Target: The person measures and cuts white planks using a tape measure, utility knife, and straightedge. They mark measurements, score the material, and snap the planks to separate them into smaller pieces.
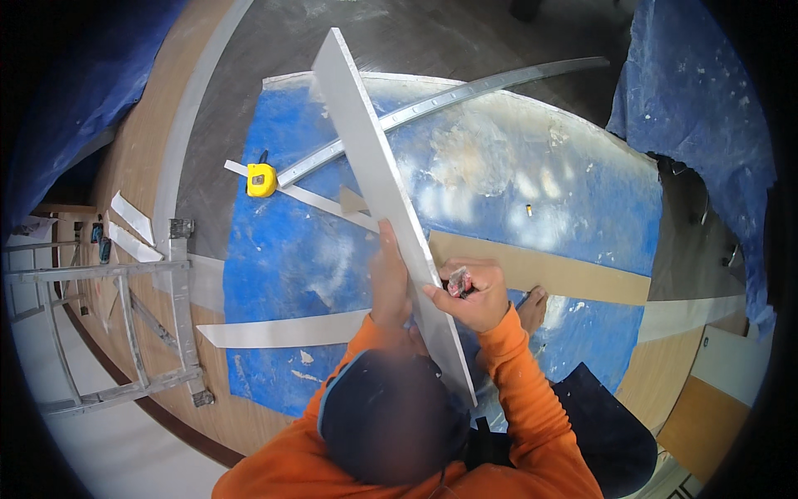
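Note:
A long, pale plasterboard strip [370, 154] stands on its edge, slanting from the far left down toward my body. My left hand [389, 279] grips its left face with the fingers up along the board. On the other side, my right hand [475, 293] is closed around a small tool with a red handle [460, 283], its thumb against the board's edge. The fist hides most of that tool, so its exact kind cannot be made out. Below the right hand a bare foot [532, 309] rests by a brown board strip [549, 270].
A blue sheet [291, 249] stained with white dust covers the floor. On it lie a metal channel [499, 81], a yellow tape measure [261, 180] and a white strip [283, 331]. A metal ladder [179, 308] is at left; a blue sheet [698, 100] hangs at right.

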`<state>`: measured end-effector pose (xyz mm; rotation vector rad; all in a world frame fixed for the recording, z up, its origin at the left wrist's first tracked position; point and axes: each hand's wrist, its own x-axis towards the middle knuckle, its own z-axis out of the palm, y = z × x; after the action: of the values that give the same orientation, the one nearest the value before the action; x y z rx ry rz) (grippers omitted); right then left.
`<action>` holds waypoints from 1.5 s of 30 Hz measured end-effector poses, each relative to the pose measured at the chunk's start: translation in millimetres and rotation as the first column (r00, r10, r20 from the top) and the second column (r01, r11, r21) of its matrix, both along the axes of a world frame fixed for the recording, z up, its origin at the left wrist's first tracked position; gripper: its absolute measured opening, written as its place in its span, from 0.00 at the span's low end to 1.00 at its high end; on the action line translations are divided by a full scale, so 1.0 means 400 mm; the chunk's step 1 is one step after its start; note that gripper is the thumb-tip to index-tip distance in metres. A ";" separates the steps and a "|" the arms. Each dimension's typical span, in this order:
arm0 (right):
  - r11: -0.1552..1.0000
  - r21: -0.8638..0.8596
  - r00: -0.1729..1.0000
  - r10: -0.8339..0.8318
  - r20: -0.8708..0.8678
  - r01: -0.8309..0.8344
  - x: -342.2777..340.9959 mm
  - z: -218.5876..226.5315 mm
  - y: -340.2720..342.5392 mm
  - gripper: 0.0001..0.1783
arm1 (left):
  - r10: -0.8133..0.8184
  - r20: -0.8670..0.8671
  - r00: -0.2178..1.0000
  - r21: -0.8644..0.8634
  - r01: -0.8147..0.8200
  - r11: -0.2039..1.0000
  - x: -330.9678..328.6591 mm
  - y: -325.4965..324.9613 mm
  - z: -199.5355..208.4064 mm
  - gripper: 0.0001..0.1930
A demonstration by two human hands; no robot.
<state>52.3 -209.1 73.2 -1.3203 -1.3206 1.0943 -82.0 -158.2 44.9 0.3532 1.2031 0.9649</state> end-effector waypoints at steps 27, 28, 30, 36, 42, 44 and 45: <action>0.950 -0.276 0.967 -0.193 -0.164 0.143 0.172 0.002 0.177 0.16 | -0.127 -0.148 0.981 0.228 0.159 0.961 0.078 0.015 0.009 0.28; 0.937 -0.298 0.968 -0.224 -0.112 0.183 0.158 0.032 0.201 0.21 | -0.139 -0.162 0.977 0.237 0.175 0.956 0.075 0.014 0.016 0.27; 0.960 -0.116 0.957 -0.267 -0.110 0.254 0.172 -0.012 0.245 0.22 | -0.180 -0.170 0.969 0.247 0.219 0.944 0.085 0.004 0.021 0.27; 0.943 0.072 0.926 -0.303 -0.227 0.326 0.167 -0.029 0.264 0.23 | -0.233 -0.154 0.960 0.231 0.264 0.936 0.095 0.004 0.046 0.27; 0.927 0.125 0.913 -0.312 -0.264 0.353 0.162 -0.041 0.262 0.22 | -0.217 -0.174 0.960 0.246 0.256 0.935 0.098 -0.007 0.026 0.27; 0.926 0.119 0.907 -0.315 -0.280 0.358 0.157 -0.036 0.265 0.23 | -0.214 -0.103 0.971 0.233 0.233 0.944 0.100 -0.007 0.029 0.27; 0.928 0.104 0.905 -0.317 -0.284 0.358 0.157 -0.044 0.260 0.22 | -0.212 -0.068 0.975 0.226 0.222 0.948 0.100 -0.008 0.031 0.26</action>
<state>114.9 -105.1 55.7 -1.1879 -0.9163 0.8706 -42.1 -161.2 57.2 0.6823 1.0657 0.9109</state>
